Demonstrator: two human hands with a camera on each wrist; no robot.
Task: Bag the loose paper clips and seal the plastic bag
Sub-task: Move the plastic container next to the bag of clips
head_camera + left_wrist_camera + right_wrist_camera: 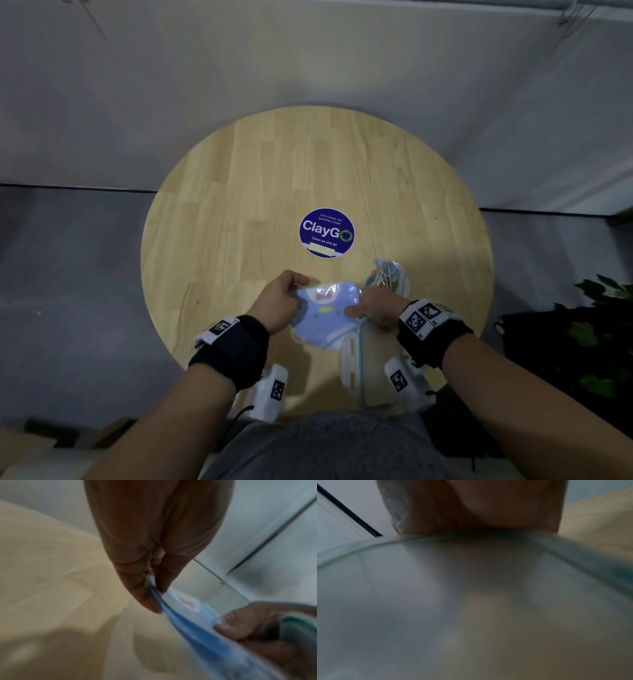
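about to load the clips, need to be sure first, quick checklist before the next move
1. Left hand grips the plastic bag edge: ok, fingers pinch it.
2. Right hand grips the opposite edge: ok.
3. Bag mouth open: cannot tell, the bag looks flat and blurred.
4. Paper clips within reach: ok, piled on the table just beyond the right hand.
5. Clips in the bag: not ok, none visible inside.
6. Clear container out of the way: not ok, it sits under the right wrist.
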